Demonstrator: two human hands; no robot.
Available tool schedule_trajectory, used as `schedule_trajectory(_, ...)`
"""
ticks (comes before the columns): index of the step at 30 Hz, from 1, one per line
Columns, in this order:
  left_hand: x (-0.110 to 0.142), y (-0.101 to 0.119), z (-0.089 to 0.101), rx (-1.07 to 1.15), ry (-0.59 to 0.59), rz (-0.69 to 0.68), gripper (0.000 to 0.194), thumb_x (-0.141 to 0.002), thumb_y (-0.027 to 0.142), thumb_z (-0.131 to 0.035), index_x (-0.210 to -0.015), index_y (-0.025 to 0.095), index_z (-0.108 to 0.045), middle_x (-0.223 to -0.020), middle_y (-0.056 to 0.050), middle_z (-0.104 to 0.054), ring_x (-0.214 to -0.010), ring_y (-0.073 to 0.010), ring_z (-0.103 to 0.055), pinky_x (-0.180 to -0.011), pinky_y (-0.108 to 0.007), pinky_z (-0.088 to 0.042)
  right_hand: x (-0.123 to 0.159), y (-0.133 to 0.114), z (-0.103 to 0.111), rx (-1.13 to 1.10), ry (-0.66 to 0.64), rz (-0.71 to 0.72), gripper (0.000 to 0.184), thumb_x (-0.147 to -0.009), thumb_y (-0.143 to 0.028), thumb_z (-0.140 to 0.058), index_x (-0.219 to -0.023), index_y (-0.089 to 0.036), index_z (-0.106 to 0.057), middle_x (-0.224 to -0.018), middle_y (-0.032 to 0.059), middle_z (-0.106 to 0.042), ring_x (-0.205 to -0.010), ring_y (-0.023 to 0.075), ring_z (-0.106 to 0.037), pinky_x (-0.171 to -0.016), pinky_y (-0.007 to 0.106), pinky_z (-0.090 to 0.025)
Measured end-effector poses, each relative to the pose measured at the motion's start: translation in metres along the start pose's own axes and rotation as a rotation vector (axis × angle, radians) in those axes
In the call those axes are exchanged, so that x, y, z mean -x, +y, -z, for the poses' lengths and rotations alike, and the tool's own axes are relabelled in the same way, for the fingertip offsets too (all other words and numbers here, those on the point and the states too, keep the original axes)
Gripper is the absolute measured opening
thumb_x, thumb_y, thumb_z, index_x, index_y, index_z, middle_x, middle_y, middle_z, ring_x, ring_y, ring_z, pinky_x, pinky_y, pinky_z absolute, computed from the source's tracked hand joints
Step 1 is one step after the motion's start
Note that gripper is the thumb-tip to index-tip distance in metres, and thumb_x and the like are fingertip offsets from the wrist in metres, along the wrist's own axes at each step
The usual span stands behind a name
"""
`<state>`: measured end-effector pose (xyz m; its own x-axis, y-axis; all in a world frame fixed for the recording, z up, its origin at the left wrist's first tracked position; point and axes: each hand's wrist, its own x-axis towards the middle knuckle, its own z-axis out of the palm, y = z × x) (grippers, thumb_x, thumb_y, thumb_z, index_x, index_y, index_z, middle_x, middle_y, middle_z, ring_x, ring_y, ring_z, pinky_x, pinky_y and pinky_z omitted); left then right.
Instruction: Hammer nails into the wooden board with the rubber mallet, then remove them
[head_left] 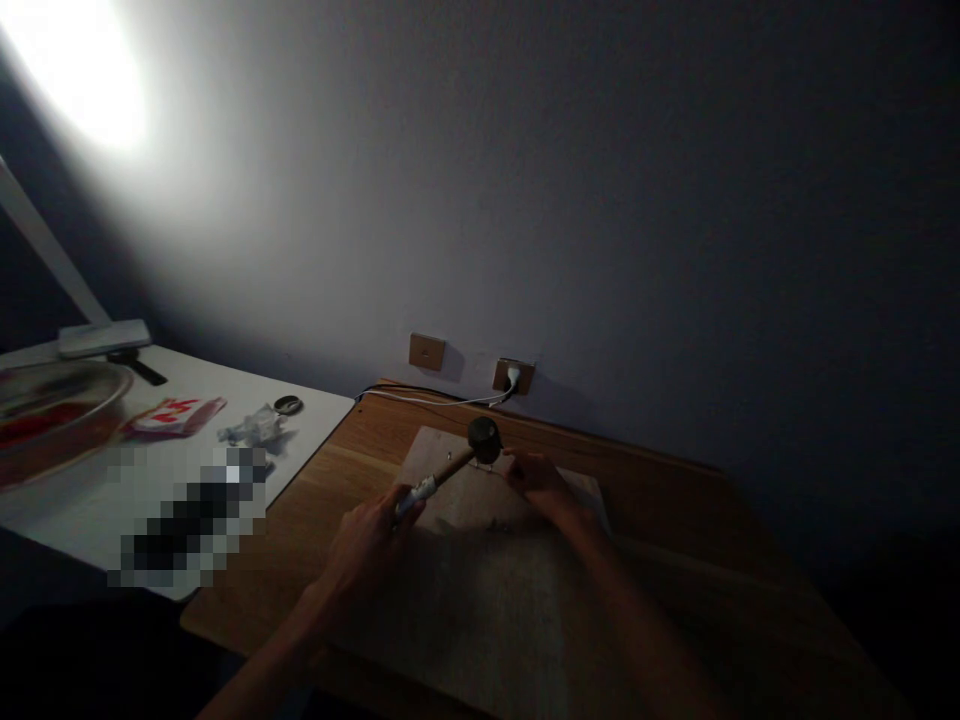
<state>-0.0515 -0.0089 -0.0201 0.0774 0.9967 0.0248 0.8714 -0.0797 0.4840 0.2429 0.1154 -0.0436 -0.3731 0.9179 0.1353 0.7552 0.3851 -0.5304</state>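
My left hand (375, 525) is wrapped round the handle of a mallet (454, 466), where the grip has a whitish covering. The mallet's dark, blunt head is just above the far part of a pale wooden board (517, 580). Close to the right of that head is my right hand (534, 474), its fingers curled together; what they pinch, if anything, is too dark to make out. Small shiny pieces, perhaps nails, stand on the board by the head, and one small piece (449, 456) is to the left. More tiny bits lie in the shadow nearer me.
The board rests on a brown wooden table (675, 520) against the wall. A white table (315, 410) adjoins at left, bearing a large clear bowl (112, 385), a red-and-white packet (180, 416), crumpled plastic (259, 428) and a tape roll (288, 404). A cable (435, 400) runs to a wall socket (514, 376).
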Motion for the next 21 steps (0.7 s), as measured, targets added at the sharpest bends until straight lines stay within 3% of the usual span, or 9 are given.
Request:
schedule_trajectory(7,-0.009,0.016,-0.003,-0.074,-0.039,-0.05,0.032,-0.103,0.048,-0.038,-0.112,0.029,-0.062,-0.104,-0.004,-0.076,-0.092,-0.0251,-0.074,-0.069,-0.028,-0.044,0.004,-0.001,-0.002,-0.004,0.041,-0.016,0.023,-0.085,-0.019,-0.066,-0.107,-0.021,-0.069,-0.094,0.007,-0.075,-0.084,0.0213,-0.07,-0.075,0.03,-0.051)
schedule_trajectory(14,-0.018,0.034,-0.003,-0.164,-0.098,-0.088,0.031,-0.104,0.046,-0.038,-0.112,0.027,-0.061,-0.105,-0.007,-0.076,-0.092,-0.0263,-0.074,-0.068,-0.029,-0.046,0.028,0.019,0.017,-0.02,0.138,-0.041,0.068,-0.074,-0.014,-0.073,-0.138,-0.025,-0.053,-0.123,0.0087,-0.067,-0.106,0.0224,-0.066,-0.094,0.039,-0.052)
schedule_trajectory(17,-0.019,0.036,-0.004,-0.177,-0.103,-0.079,0.03,-0.104,0.045,-0.039,-0.112,0.026,-0.061,-0.106,-0.008,-0.076,-0.092,-0.0263,-0.074,-0.068,-0.029,-0.045,0.042,0.011,0.026,0.026,0.153,-0.049,0.049,-0.078,-0.015,-0.068,-0.126,-0.021,-0.061,-0.117,0.0094,-0.067,-0.108,0.0238,-0.065,-0.097,0.04,-0.05)
schedule_trajectory(19,-0.018,0.034,-0.006,-0.147,-0.081,-0.071,0.03,-0.104,0.045,-0.039,-0.115,0.027,-0.061,-0.107,-0.007,-0.076,-0.092,-0.0259,-0.074,-0.068,-0.029,-0.045,0.052,-0.003,0.027,0.014,0.076,-0.014,0.03,-0.084,-0.016,-0.063,-0.113,-0.02,-0.068,-0.109,0.0092,-0.07,-0.102,0.0234,-0.067,-0.093,0.038,-0.051)
schedule_trajectory(21,-0.016,0.031,-0.008,-0.109,-0.045,-0.064,0.032,-0.104,0.046,-0.038,-0.116,0.028,-0.061,-0.108,-0.006,-0.076,-0.093,-0.026,-0.073,-0.068,-0.029,-0.045,0.061,-0.02,0.025,-0.029,-0.057,0.064,0.027,-0.086,-0.013,-0.059,-0.11,-0.02,-0.07,-0.105,0.0079,-0.07,-0.099,0.0215,-0.067,-0.091,0.034,-0.051)
